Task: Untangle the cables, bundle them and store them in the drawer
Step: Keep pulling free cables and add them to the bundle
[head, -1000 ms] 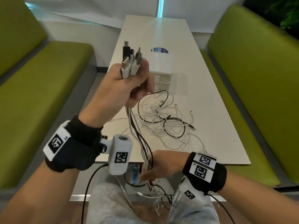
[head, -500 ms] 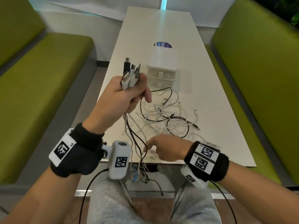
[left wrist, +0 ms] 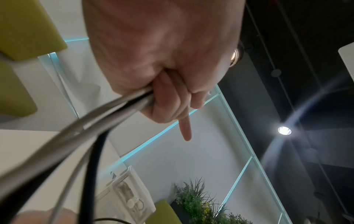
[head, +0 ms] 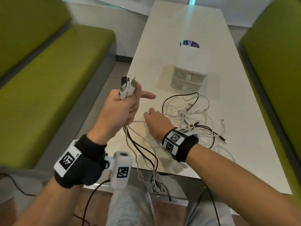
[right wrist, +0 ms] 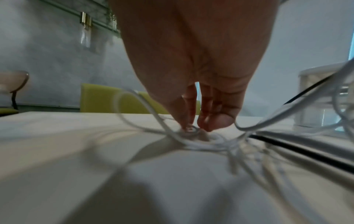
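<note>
Sprawling cable tangle lies before drawer box, between green benches.

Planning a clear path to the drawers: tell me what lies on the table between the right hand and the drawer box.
In the head view, tangled cables, white and black, lie between the right hand and the drawer box.

right hand: risen from below the table edge onto the tabletop, fingertips now on a thin white cable
left hand: forefinger now extended
</note>
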`<action>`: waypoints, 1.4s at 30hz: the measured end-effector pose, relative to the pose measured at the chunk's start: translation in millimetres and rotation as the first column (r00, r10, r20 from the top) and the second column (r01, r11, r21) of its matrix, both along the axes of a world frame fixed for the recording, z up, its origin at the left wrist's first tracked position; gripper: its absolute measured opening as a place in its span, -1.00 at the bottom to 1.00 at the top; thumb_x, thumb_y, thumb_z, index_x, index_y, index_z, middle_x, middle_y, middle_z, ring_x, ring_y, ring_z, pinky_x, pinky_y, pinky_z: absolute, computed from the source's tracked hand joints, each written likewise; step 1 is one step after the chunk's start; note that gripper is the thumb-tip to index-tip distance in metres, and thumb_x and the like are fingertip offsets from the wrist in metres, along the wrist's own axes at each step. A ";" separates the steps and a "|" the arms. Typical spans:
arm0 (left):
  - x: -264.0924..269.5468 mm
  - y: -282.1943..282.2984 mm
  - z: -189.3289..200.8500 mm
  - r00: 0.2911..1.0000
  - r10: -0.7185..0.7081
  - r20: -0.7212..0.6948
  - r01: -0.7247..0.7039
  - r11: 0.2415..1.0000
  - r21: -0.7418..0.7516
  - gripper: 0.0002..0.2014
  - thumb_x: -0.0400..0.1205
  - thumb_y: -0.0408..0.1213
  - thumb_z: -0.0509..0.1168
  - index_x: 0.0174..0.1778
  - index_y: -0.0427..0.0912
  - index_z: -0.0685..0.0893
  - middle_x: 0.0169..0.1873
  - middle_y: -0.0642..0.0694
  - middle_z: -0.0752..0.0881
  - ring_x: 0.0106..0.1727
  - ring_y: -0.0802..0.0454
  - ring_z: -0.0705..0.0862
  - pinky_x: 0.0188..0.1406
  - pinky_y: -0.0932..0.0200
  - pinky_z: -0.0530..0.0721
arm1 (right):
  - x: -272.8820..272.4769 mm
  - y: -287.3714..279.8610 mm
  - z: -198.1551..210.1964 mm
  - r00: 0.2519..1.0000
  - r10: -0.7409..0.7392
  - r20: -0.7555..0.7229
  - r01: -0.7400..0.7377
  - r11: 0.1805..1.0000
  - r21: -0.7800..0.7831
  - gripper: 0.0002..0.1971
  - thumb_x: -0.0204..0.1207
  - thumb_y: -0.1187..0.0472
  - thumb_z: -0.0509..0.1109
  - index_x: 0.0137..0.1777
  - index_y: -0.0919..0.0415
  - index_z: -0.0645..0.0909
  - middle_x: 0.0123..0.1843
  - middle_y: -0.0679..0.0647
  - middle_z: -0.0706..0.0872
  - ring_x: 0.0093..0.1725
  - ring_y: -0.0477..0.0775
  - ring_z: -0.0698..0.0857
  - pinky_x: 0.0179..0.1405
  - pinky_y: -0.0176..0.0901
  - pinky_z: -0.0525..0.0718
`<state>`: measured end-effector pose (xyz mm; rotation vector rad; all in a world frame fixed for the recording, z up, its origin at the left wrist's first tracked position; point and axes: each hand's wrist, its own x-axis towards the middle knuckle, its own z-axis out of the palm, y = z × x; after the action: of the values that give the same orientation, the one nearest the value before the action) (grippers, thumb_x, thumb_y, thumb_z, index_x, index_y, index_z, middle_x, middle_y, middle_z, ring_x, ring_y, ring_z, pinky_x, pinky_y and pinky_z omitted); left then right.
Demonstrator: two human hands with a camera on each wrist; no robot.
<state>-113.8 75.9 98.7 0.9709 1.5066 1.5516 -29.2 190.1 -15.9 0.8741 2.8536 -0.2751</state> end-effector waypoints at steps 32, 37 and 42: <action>95.7 35.1 -15.7 1.000 -0.005 -0.015 0.004 0.999 -0.044 -0.57 0.66 0.09 0.20 -0.09 -0.16 0.83 -0.33 -0.22 0.76 -0.36 -0.09 0.71 -0.35 0.12 0.57 | 142.4 -21.4 80.8 0.573 -0.457 -0.680 -0.199 0.727 -0.657 -0.93 0.64 0.22 0.37 -0.05 0.03 0.65 -0.19 0.39 0.63 -0.71 0.19 0.44 -0.74 -0.19 0.40; 88.2 34.0 -13.0 0.995 0.043 -0.093 -0.033 0.994 0.101 -0.45 0.69 0.10 0.01 -0.12 -0.18 0.82 -0.31 -0.12 0.78 -0.25 -0.04 0.74 -0.18 0.15 0.72 | 149.6 -18.4 70.4 0.712 -0.440 -0.547 -0.123 0.689 -0.714 -0.77 0.73 0.07 0.21 -0.11 0.12 0.59 -0.53 0.02 0.40 -0.72 0.00 0.33 -0.70 -0.24 0.36; 76.0 28.5 -3.8 0.995 -0.080 0.054 0.071 0.988 0.140 -0.48 0.73 0.06 0.00 -0.16 -0.16 0.79 -0.58 -0.04 0.29 -0.61 0.09 0.23 -0.59 0.20 0.31 | 163.8 -10.7 59.0 0.821 -0.254 -0.511 -0.076 0.839 -0.539 -0.61 0.71 0.01 0.24 -0.35 0.08 0.62 -0.55 -0.17 0.51 -0.51 -0.15 0.45 -0.43 -0.37 0.34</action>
<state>-37.8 104.3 94.9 1.0386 1.3208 1.6326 134.6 179.3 43.1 0.9122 2.9258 -1.5117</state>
